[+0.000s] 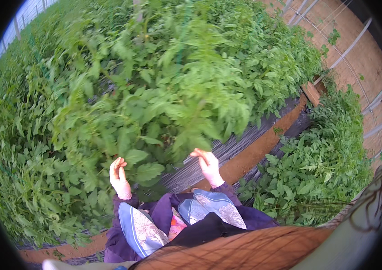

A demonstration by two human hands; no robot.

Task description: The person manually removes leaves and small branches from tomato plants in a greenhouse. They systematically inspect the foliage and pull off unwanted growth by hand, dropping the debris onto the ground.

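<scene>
My left hand [120, 179] is raised at the edge of dense green plants that look like tomato plants [164, 111]. Its fingers are bent, with the thumb apart from them, and nothing shows between them. A broad green leaf [148, 171] lies just to its right. My right hand [208, 167] is up beside the same foliage, fingers bent towards a blurred leafy shoot [194, 135]. Whether its fingertips grip any leaf or stem is not clear. Both wrists come out of dark purple sleeves [226, 192].
Black plastic mulch film [185, 175] and a bare soil strip [251, 158] run diagonally beside the plants. Another plant row [309, 175] grows on the right. A brick [311, 93] lies at the strip's far end. Pale metal tubes [351, 44] stand against an earthen wall [332, 20].
</scene>
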